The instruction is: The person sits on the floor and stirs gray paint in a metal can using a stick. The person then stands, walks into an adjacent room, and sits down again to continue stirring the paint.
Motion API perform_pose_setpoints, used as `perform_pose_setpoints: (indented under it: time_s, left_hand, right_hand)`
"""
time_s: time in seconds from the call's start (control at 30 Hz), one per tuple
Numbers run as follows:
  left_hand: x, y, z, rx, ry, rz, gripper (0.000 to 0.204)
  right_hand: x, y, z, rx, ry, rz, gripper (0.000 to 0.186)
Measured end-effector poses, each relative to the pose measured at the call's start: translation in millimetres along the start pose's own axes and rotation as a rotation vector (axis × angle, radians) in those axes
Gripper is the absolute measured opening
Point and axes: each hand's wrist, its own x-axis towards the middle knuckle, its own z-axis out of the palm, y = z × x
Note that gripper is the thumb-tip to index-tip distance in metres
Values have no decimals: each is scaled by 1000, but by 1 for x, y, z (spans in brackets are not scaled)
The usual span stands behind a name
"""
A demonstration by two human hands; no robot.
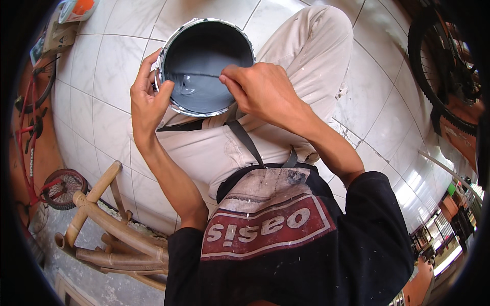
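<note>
A round paint bucket [209, 36] with a paint-spattered rim stands tilted toward me in front of my crossed legs. Dark grey paint [201, 99] lies inside it, with a glossy patch near the left side. My left hand [147, 102] grips the bucket's left rim, thumb on the near side and fingers around the outside. Over the right part of the opening, my right hand [263, 89] is closed in a pinch. From its fingertips a thin dark stick [196, 75] seems to reach leftward across the paint; its far end is hard to make out.
White tiles [102, 76] cover the floor around my legs. A bamboo frame [122, 234] stands at lower left, near a red bicycle [30, 137]. A bicycle wheel [423, 71] is at far right. An orange-and-white container [79, 9] sits at upper left.
</note>
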Motion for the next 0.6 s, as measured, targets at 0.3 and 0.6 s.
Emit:
perform_pose_setpoints:
  time_s: [0.3,0.6]
  left_hand:
    - [0,-3,3,-54,-10,54,64]
    - [-1,4,9,4,14,67,62]
  right_hand:
    - [7,3,-2,7,46,7,31]
    - [9,6,-22,-162,-131,22,28]
